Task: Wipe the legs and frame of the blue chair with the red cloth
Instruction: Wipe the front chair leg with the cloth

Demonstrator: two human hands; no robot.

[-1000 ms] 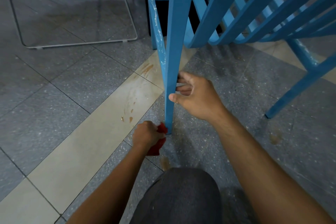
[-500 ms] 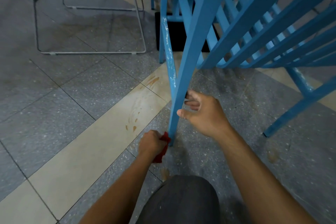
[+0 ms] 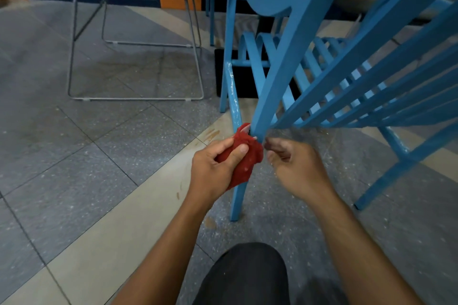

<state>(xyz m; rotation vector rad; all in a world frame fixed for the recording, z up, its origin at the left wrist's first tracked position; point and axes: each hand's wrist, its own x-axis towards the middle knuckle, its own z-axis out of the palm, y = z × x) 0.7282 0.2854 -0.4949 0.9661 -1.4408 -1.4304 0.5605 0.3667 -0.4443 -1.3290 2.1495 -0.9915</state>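
Grey floor tiles [image 3: 99,156] fill my feed. Mid-frame, left hand [image 3: 213,171] grips the cloth [image 3: 247,163] against the chair leg [image 3: 236,203], which slants toward upper right. Right hand [image 3: 295,168] curls loosely beside it, empty.
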